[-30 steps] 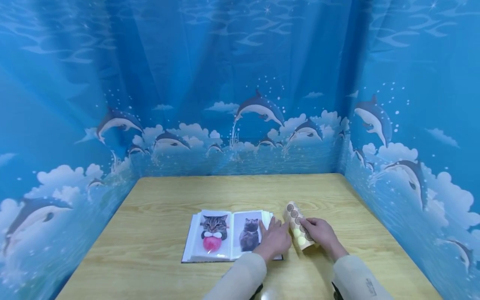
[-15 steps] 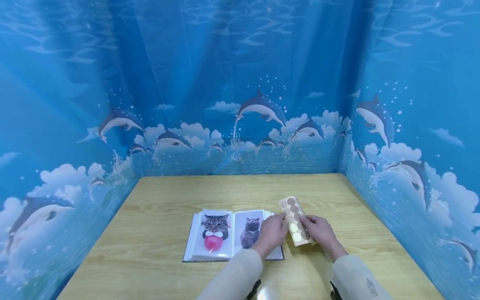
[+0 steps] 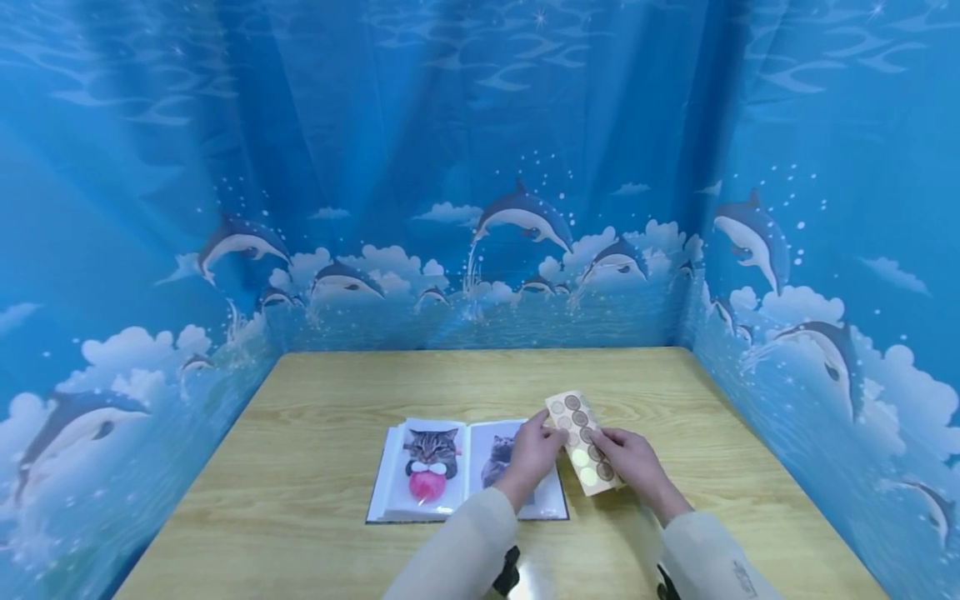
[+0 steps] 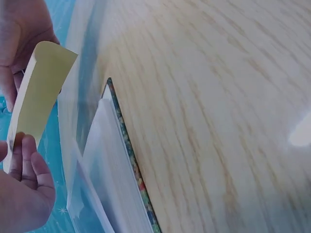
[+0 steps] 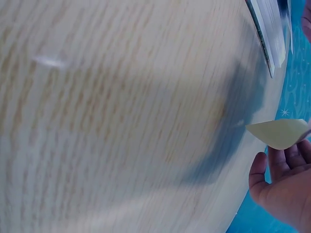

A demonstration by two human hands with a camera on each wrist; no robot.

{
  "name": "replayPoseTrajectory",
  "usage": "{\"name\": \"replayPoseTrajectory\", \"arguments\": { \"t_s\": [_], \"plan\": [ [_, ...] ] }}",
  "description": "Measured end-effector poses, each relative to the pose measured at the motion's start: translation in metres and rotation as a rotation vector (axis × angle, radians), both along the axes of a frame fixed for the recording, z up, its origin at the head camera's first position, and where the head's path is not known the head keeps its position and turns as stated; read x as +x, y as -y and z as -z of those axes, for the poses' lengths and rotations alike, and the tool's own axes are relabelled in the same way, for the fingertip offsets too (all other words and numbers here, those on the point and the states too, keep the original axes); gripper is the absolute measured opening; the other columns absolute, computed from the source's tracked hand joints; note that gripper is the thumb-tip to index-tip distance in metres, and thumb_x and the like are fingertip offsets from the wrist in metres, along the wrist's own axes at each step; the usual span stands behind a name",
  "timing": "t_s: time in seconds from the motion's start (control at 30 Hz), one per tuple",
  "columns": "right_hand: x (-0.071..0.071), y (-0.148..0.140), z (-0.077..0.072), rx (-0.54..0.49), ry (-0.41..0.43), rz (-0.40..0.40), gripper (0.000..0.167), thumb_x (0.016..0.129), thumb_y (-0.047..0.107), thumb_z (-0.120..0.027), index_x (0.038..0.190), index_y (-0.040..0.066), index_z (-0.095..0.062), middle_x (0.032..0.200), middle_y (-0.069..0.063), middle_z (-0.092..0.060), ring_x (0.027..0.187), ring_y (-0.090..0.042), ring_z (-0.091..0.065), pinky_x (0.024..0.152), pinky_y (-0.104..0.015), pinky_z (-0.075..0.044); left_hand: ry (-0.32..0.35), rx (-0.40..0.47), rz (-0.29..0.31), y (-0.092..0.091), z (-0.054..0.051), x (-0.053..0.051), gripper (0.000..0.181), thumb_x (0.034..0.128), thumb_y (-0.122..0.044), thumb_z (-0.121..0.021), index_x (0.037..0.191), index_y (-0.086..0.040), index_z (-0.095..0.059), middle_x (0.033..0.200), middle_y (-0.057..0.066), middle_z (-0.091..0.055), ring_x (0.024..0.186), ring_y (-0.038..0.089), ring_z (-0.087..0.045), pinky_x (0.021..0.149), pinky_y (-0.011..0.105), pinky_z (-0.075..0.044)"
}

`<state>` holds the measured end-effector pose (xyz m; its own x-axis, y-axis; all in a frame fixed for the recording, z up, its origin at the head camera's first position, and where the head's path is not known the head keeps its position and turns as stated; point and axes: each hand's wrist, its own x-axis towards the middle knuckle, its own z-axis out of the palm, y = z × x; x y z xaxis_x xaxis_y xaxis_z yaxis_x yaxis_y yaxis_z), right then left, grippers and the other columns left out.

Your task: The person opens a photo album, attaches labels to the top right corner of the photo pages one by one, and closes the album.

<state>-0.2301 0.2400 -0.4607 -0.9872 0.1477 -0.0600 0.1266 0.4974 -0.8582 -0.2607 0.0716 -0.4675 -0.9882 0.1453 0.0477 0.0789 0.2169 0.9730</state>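
A sheet of round stickers (image 3: pixel 572 438), pale with two rows of circles, is held above the table between both hands. My left hand (image 3: pixel 534 454) pinches its left edge, thumb on top. On the right edge my right hand (image 3: pixel 639 467) grips it, thumb over the front and fingers behind. The left wrist view shows the sheet's plain yellowish back (image 4: pixel 43 90), slightly curved, with left-hand fingers (image 4: pixel 30 165) against it. From the right wrist the bent lower end of the sheet (image 5: pixel 277 133) appears over the right hand (image 5: pixel 284 194).
An open photo album (image 3: pixel 381 487) lies left of the sheet, a cat picture on each page; my left forearm and hand cover part of its right page. The wooden table (image 3: pixel 315 400) is ringed by blue dolphin-print curtains (image 3: pixel 420 167).
My left hand has lifted from the album's right page and taken the sheet's left edge. The sheet, curled before, is now flatter, tilted further left and facing the head camera.
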Motion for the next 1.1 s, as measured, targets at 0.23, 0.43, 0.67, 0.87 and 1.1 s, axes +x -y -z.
{"name": "replayPoseTrajectory", "arguments": {
  "t_s": [0.23,0.43,0.67,0.87,1.1],
  "plan": [
    [-0.001,-0.002,-0.002,0.0,0.028,-0.032,0.058,0.099,0.039,-0.058,0.134,-0.008,-0.054,0.118,-0.019,-0.065,0.095,-0.021,-0.061,0.085,-0.036,-0.052,0.096,0.117,0.027,0.005,0.0,-0.001,0.012,0.0911,-0.01,-0.067,0.093,-0.001,-0.073,0.067,0.004,-0.066,0.06,0.015,-0.06,0.055,0.021,-0.048],
    [-0.001,-0.004,-0.004,0.069,0.008,-0.087,0.062,0.1,0.041,-0.056,0.136,-0.009,-0.051,0.134,-0.027,-0.055,0.117,-0.037,-0.056,0.103,-0.053,-0.044,0.179,0.1,0.067,0.01,0.001,0.001,0.017,0.0927,-0.016,-0.067,0.081,-0.003,-0.071,0.075,0.01,-0.071,0.067,0.017,-0.066,0.062,0.026,-0.055],
    [0.0,-0.007,-0.007,0.141,-0.057,-0.15,0.057,0.099,0.036,-0.06,0.132,-0.009,-0.055,0.129,-0.026,-0.06,0.118,-0.039,-0.057,0.103,-0.055,-0.042,0.252,0.135,0.127,0.014,0.001,0.005,0.014,0.0913,-0.013,-0.067,0.085,-0.001,-0.071,0.076,0.011,-0.071,0.068,0.016,-0.067,0.067,0.029,-0.058],
    [0.001,-0.008,-0.008,0.199,-0.059,-0.172,0.056,0.1,0.034,-0.059,0.135,-0.008,-0.053,0.133,-0.028,-0.056,0.124,-0.044,-0.052,0.105,-0.057,-0.04,0.277,0.146,0.152,0.016,-0.001,0.01,0.013,0.0915,-0.012,-0.067,0.088,0.0,-0.071,0.08,0.013,-0.072,0.073,0.021,-0.069,0.07,0.031,-0.059],
    [0.002,-0.003,-0.005,0.224,-0.066,-0.12,0.054,0.099,0.033,-0.06,0.135,-0.005,-0.054,0.131,-0.026,-0.059,0.119,-0.043,-0.056,0.101,-0.057,-0.043,0.242,0.168,0.15,0.017,0.002,0.012,0.013,0.0924,-0.012,-0.066,0.091,0.0,-0.071,0.08,0.011,-0.072,0.073,0.019,-0.068,0.071,0.031,-0.058]
  ]
}}
